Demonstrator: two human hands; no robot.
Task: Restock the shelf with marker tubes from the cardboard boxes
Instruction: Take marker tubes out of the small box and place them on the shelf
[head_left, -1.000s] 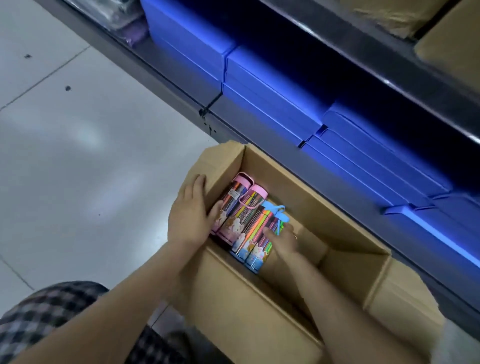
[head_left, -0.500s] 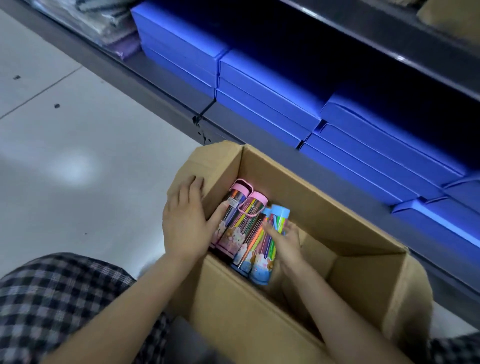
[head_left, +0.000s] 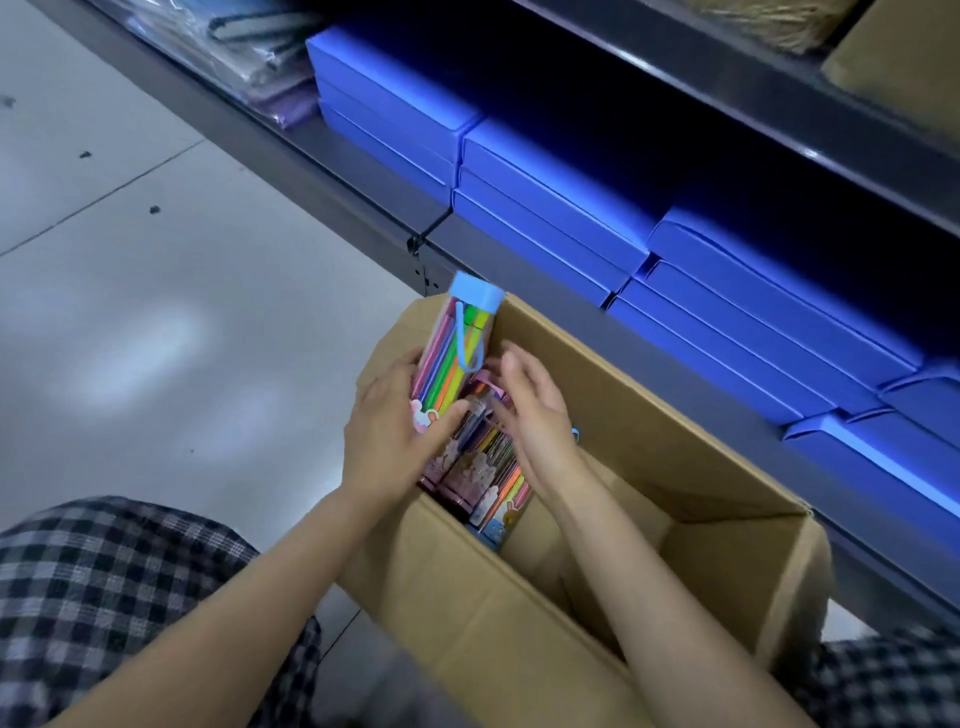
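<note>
An open cardboard box (head_left: 597, 395) stands on the floor against the bottom shelf (head_left: 363, 208). My left hand (head_left: 387, 441) holds a clear marker tube with a blue cap (head_left: 457, 343), raised and tilted above the box's left end. A few more marker tubes (head_left: 483, 462), pink-capped and blue-capped, lie inside the box under my hands. My right hand (head_left: 535, 421) hovers over them with fingers spread, holding nothing. The right half of the box is bare cardboard.
Stacks of flat blue boxes (head_left: 545, 208) fill the bottom shelf beyond the box. Plastic-wrapped goods (head_left: 249, 47) lie at the shelf's left end. An upper shelf (head_left: 779, 98) carries brown packages. Grey tiled floor (head_left: 130, 312) lies to the left. My checked trousers (head_left: 104, 587) are at the bottom.
The blue-capped tube rose out of the box and passed from my right hand into my left hand. My left hand left the box wall. My right hand opened.
</note>
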